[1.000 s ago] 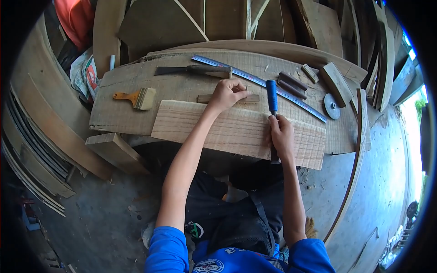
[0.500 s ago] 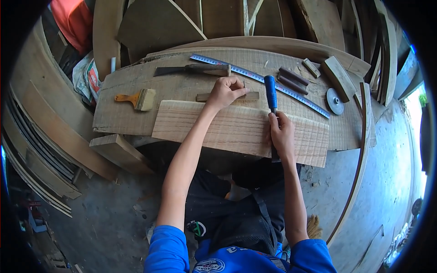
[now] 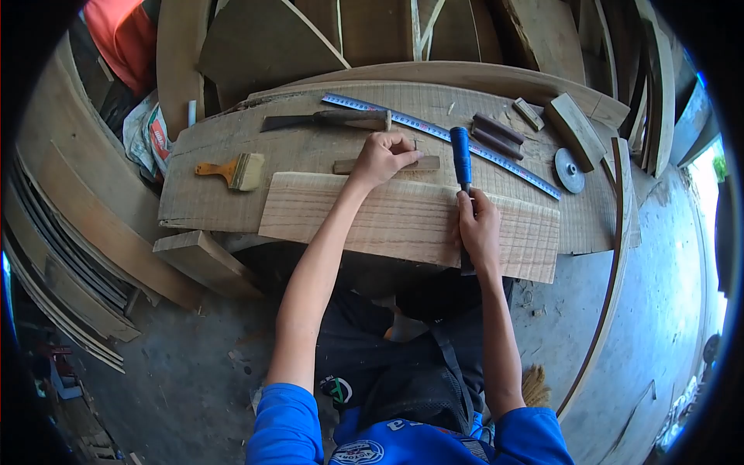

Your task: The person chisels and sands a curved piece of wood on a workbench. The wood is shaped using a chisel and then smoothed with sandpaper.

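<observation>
Nearest, a light-brown, striped-grain wooden board (image 3: 372, 221) lies along the near edge of the wooden table (image 3: 194, 186). Right hand (image 3: 480, 225) over it, fingers closed round a blue-handled chisel (image 3: 461, 159), handle away from the person, blade toward them. Left hand (image 3: 381, 161) just beyond the board, fingers curled, thumb and forefinger close together; cannot tell if anything is pinched. Under it, a short brown wooden strip (image 3: 425, 163). Left: orange-handled, pale-bristled brush (image 3: 246, 171). Farther: silver-blue ruler (image 3: 504, 164), lying diagonally.
</observation>
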Demonstrator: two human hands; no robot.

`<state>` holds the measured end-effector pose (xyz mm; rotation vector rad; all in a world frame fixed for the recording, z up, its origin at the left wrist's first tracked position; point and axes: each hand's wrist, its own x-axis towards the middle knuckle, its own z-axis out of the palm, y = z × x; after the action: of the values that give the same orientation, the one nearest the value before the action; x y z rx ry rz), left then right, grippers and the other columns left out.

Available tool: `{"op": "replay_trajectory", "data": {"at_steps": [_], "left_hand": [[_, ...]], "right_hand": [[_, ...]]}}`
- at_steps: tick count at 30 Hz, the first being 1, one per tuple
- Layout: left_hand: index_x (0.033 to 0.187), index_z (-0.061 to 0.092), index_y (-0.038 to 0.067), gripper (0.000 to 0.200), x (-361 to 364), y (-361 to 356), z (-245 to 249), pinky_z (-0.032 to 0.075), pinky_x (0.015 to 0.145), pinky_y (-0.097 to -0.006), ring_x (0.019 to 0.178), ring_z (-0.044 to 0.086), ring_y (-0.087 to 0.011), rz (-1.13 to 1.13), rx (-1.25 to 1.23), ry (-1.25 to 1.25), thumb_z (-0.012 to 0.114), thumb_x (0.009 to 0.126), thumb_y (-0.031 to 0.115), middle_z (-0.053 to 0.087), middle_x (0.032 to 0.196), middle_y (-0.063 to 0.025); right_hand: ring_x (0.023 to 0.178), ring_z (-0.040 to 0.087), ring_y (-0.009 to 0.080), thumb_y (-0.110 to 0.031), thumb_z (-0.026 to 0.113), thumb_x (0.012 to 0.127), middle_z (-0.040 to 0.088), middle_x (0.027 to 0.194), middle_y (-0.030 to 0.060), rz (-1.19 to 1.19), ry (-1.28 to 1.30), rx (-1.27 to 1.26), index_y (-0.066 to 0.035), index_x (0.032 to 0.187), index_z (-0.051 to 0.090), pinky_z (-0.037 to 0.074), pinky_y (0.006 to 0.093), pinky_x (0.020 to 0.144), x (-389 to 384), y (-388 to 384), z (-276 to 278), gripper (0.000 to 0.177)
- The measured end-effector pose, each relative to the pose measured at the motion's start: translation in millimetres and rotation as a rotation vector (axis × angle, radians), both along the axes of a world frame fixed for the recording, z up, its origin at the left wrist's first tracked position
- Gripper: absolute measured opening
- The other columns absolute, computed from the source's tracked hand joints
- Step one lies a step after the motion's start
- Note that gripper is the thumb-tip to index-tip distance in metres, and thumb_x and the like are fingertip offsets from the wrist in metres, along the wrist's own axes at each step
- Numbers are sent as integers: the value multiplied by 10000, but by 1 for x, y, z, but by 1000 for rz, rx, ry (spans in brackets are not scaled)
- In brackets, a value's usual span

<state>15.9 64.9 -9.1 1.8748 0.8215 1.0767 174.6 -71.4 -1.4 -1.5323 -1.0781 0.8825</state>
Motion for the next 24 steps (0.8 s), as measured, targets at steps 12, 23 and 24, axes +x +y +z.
{"op": "replay_trajectory", "data": {"at_steps": [12,23,24], "left_hand": [[668,623,19,122,1,2,-2,451,549,-217,582,589,-81,1,9,-15,697,722,99,639,638,-30],[636,615,15,144,4,0,-2,450,537,-220,565,565,-60,-9,28,-15,713,703,96,629,626,-24],[634,613,14,148,4,-2,0,444,529,-222,563,557,-58,13,36,43,718,699,97,626,627,-24]], "right_hand": [[370,438,65,-174,462,916,455,502,3,-15,-16,-13,32,930,551,336,220,325,-2,-1,2,225],[361,482,118,-157,487,894,491,490,55,33,-63,-32,45,927,559,373,270,332,2,5,6,217],[365,484,115,-158,489,892,482,478,52,58,-80,-58,37,912,563,374,274,338,0,5,10,210]]}}
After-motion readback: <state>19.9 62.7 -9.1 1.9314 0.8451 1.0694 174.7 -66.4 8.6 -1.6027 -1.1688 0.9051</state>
